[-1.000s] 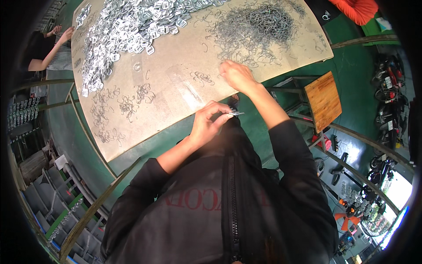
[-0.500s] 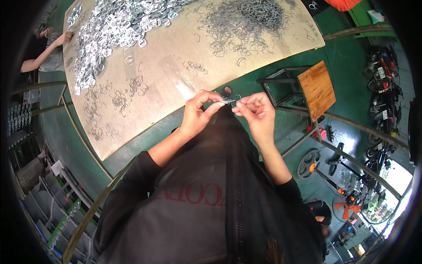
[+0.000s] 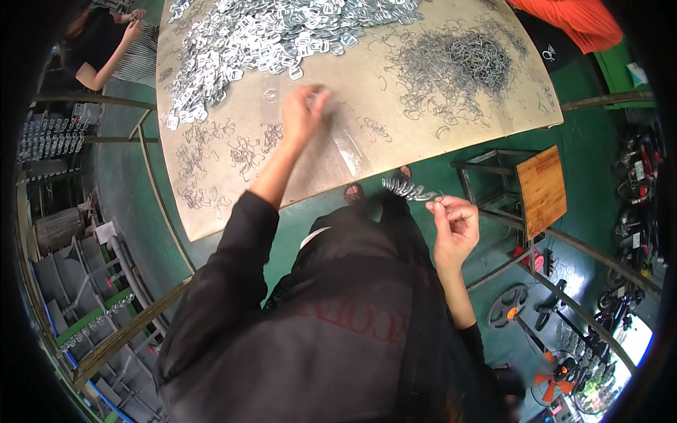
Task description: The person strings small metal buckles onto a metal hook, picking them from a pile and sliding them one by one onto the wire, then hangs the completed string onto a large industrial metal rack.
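My left hand (image 3: 301, 120) is stretched out over the table, near the front of a heap of flat silver metal buckles (image 3: 296, 39). Motion smears its fingers, so I cannot see whether anything is in them. Off the table's front edge, my right hand (image 3: 457, 227) is closed in a pinch on a thin wire hook (image 3: 438, 197). A row of small silver metal pieces (image 3: 403, 189) hangs from that hook, spreading out to the left. Small groups of bent wire hooks (image 3: 245, 156) lie on the table left of and below my left hand.
A tangled pile of wire hooks (image 3: 479, 60) covers the table's (image 3: 324, 166) right part. A wooden-topped stool (image 3: 541, 190) stands to the right. One co-worker (image 3: 106, 53) is at the far left, and an orange sleeve (image 3: 575, 21) shows at the far right. A fan (image 3: 553, 377) stands lower right.
My left hand has left the right one and reached forward over the table. My right hand has moved right and down, with the string of metal pieces now showing. The view has shifted.
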`<state>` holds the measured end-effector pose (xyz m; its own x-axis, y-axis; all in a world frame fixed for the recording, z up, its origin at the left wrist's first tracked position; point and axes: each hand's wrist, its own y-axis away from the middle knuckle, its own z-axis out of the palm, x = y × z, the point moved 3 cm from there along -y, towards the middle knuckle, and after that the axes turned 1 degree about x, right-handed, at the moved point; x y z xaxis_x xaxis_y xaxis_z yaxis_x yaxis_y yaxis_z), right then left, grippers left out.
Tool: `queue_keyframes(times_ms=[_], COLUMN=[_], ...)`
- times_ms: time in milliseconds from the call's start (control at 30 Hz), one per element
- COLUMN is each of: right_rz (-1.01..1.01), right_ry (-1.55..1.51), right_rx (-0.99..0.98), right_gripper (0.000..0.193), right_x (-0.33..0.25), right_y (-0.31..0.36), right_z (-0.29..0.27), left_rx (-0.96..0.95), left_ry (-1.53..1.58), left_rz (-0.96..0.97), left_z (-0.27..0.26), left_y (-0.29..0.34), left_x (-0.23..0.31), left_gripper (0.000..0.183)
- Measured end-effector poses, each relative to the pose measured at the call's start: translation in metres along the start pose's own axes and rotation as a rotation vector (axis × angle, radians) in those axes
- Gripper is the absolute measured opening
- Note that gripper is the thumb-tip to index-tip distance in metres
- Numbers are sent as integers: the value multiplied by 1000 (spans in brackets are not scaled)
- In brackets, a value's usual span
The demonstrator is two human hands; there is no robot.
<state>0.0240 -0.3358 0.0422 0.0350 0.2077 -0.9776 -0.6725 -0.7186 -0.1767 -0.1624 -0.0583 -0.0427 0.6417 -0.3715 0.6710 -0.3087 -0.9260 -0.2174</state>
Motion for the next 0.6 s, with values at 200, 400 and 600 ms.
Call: queue_keyframes(times_ms=[200,400,600], right_rz=[13,-9,-20], right_ry=[93,100,122], right_rx=[3,4,34], right_gripper=[22,21,20], right_x=[2,4,6], right_y=[4,5,1], right_z=[3,2,-3], left_rx=[94,28,-28], left_ry=[-454,-328,-331], left_rz=[-475,-563,-315], left_z=[4,10,-6], left_y=[-66,-87,-52], left_x=[-79,-85,-12], left_gripper=[54,46,33])
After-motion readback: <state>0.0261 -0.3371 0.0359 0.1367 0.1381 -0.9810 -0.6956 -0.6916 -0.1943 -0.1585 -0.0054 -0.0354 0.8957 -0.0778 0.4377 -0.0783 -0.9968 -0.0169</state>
